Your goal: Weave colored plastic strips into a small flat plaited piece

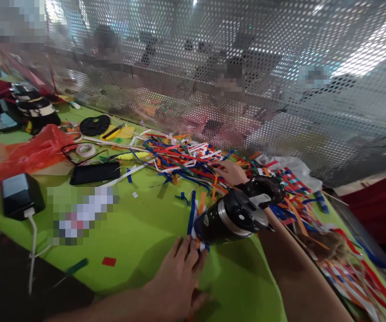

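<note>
My left hand (182,268) lies on the green tabletop, fingers stretched out and pressing down the lower ends of a few woven strips (193,214) in blue, white and orange. Its fingertips are beside the base of a black bottle (226,217), which looks tilted in this view. Beyond the bottle, my right hand (231,172) reaches into a tangled pile of coloured strips (182,152). The fingers there look extended at the pile's edge, touching strips. The bottle hides part of my right wrist and forearm.
A perforated metal panel (179,58) rises behind the table, with people beyond. At left are a phone (95,173), a white-cabled charger (21,197), glasses, a tape roll (86,150), a yellow cutter (112,132) and a red plastic bag (41,152). A woven checkered piece (295,181) lies right.
</note>
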`<state>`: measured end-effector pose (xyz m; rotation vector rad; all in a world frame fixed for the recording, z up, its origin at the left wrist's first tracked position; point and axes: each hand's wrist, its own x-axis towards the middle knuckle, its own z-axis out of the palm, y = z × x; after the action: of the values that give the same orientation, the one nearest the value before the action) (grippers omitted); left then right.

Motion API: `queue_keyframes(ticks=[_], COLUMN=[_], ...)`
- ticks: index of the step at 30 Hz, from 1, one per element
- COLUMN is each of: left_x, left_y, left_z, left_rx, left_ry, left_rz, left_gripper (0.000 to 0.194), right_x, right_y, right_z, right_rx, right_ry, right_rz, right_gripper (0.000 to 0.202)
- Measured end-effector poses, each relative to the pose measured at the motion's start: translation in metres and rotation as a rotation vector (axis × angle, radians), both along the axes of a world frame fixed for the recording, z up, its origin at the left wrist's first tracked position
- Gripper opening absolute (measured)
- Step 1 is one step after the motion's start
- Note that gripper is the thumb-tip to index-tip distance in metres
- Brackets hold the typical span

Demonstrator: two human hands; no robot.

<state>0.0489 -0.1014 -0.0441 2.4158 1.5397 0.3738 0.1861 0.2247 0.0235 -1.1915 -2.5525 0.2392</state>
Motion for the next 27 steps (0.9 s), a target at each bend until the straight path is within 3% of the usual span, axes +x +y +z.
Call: queue_keyframes(ticks=[6,12,19,23,27], left_x=[-0.001,0.000,0.002,0.002,0.002], left_y=[-0.001,-0.001,-0.003,-0.002,-0.001], left_z=[-0.008,-0.018,-0.022,-0.020,-0.021], left_rx=[-0.042,-0.070,-0.067,-0.054,-0.058], left_ry=[-0.015,-0.024,-0.032,-0.031,-0.043], left_rz=[-0.035,-0.038,-0.043,-0.039,-0.043], left_gripper=[0.079,0.082,0.081,0.078,0.079], right_x=[-0.013,-0.007,-0.002,-0.003,0.006], right_y=[0.012,0.025,0.028,0.028,0.035], right_z=[-0.016,-0.018,-0.020,-0.018,-0.001], right_rx=[-0.002,0.001,-0.119,-0.153,-0.088], right_ry=[-0.099,-0.039,0.005,0.201,0.366], right_rz=[-0.122,-0.244,-0.156,-0.150,-0.204], right_gripper=[0.017,0.016,0.016,0.012,0.022])
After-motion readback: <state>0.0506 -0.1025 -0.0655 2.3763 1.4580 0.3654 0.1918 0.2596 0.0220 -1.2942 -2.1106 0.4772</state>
